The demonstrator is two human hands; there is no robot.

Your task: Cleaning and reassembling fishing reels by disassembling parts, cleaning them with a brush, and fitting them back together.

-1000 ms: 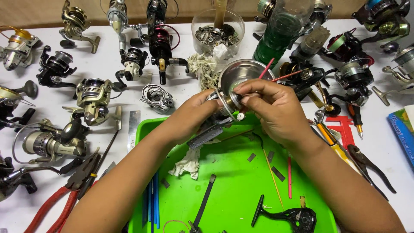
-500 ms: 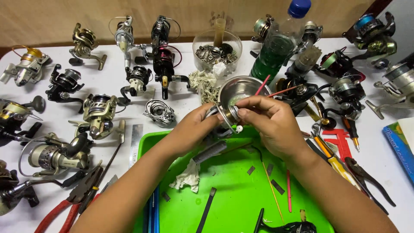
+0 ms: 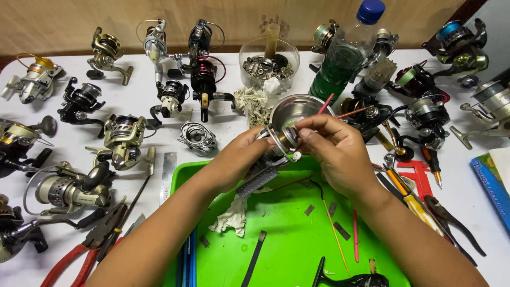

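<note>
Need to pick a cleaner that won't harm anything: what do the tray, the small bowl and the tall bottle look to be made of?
The tray looks like moulded plastic: flat bright green, dull sheen, rounded rim. The small bowl seems to be polished metal, probably steel: silvery, with mirror-like glare. The tall bottle appears to be clear plastic with a blue cap; green shows through its wall.

The right hand (image 3: 340, 154) is working its fingertips (image 3: 305, 123) nearer to the brass-coloured end of the reel part (image 3: 279, 142), where a second ago they were pinching just above it. The left hand (image 3: 239, 159) is tipping that part a little (its grey stem (image 3: 257, 180) is slanting lower beneath the palm). Both hands are sitting slightly farther from the steel bowl (image 3: 297, 106) behind them.
</note>
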